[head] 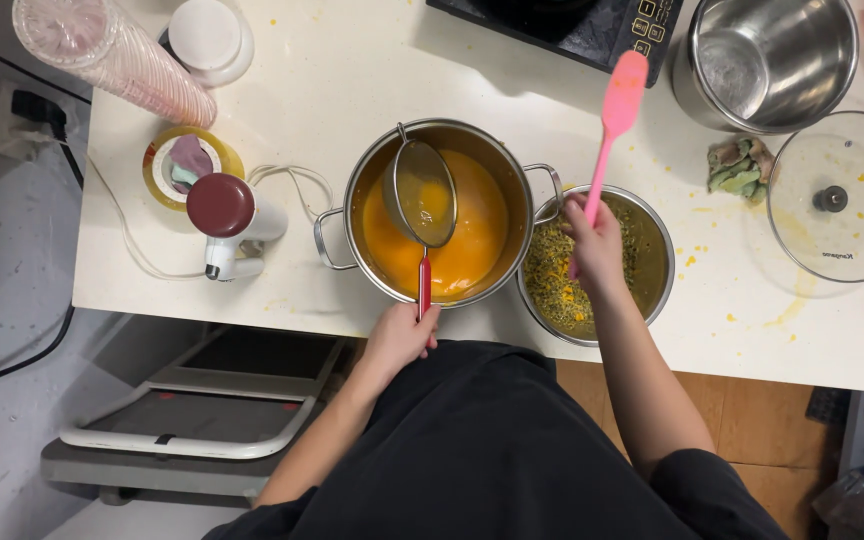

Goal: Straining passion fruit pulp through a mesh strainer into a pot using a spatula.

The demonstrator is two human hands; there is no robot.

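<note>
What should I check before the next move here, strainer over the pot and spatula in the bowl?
1. Left hand grips the strainer by its red handle: ok.
2. Strainer mesh sits over the pot of orange liquid, not past the rim: ok.
3. Right hand holds the pink spatula over the bowl of pulp: ok.
4. Solids left in the strainer: cannot tell.
5. Counter free of spills: not ok, orange splashes near the glass lid.
</note>
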